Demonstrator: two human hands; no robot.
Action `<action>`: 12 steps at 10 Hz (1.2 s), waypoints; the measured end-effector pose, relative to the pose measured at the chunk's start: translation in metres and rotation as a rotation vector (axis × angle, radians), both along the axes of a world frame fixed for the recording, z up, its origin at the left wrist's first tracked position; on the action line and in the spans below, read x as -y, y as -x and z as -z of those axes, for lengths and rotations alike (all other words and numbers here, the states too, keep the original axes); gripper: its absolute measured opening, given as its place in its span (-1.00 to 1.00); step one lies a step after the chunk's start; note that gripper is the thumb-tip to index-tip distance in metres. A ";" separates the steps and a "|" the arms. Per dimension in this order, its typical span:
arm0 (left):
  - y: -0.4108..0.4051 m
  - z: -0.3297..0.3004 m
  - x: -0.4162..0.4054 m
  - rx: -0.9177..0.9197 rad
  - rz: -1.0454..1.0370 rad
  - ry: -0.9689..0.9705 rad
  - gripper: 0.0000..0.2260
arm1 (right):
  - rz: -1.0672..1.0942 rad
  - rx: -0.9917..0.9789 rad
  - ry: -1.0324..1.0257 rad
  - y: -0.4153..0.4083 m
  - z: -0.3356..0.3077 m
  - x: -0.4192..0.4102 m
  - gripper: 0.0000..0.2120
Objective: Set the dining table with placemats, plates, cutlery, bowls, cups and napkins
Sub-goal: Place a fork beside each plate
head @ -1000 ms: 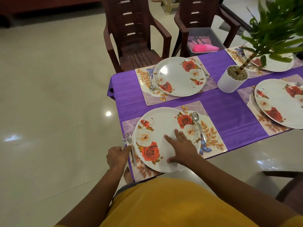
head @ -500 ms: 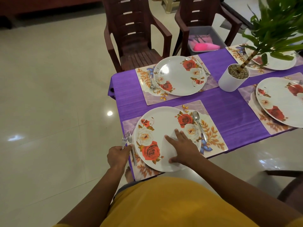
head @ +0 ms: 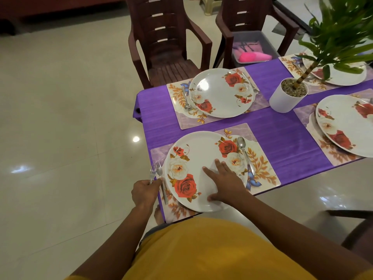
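Observation:
At the near corner of the purple-clothed table (head: 282, 138) lies a floral placemat (head: 262, 168) with a rose-patterned plate (head: 191, 156) on it. My right hand (head: 226, 184) rests flat on the plate's near right part, fingers spread. A spoon (head: 244, 152) lies right of the plate. My left hand (head: 145, 190) grips a fork (head: 152, 172) at the plate's left edge. Its tines sit beside a second fork (head: 161, 182) that lies on the placemat.
Across the table is another placemat with a plate (head: 220, 93), a spoon (head: 186, 100) and a fork (head: 254, 89). A white potted plant (head: 288, 100) stands mid-table. Two more plates (head: 347, 126) (head: 343, 76) are at the right. Behind are brown chairs (head: 167, 47), one with a grey bin (head: 252, 51).

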State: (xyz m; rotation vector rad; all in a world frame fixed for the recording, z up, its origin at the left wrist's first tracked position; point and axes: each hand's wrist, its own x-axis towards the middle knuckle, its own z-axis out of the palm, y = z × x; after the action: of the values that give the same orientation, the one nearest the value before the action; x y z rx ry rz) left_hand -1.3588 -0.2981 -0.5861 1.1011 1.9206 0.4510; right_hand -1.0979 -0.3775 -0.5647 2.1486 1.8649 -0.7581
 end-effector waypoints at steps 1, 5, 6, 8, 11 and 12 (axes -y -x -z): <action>-0.001 -0.002 0.000 -0.004 0.003 0.001 -0.68 | -0.001 -0.002 0.001 0.000 -0.001 0.000 0.06; -0.003 -0.008 0.000 0.002 -0.015 0.020 -0.66 | -0.001 0.005 0.007 0.000 0.000 0.000 0.05; -0.004 -0.009 0.000 0.000 -0.015 0.019 -0.65 | 0.000 0.004 0.006 0.000 0.000 0.000 0.05; -0.002 -0.013 0.004 0.039 -0.041 0.014 -0.66 | 0.003 -0.004 0.012 -0.001 -0.002 0.000 0.05; -0.006 -0.043 0.025 0.175 -0.123 -0.054 -0.74 | 0.110 -0.121 -0.045 0.003 -0.003 -0.003 -0.20; -0.014 -0.053 0.025 0.240 -0.102 -0.062 -0.78 | 0.236 -0.317 -0.193 0.009 -0.008 -0.004 -0.42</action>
State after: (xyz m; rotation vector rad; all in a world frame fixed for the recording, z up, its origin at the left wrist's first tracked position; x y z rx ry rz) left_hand -1.3443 -0.3231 -0.5335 0.9442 1.7653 0.6729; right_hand -1.1064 -0.3739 -0.5565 2.5296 1.9180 -1.0613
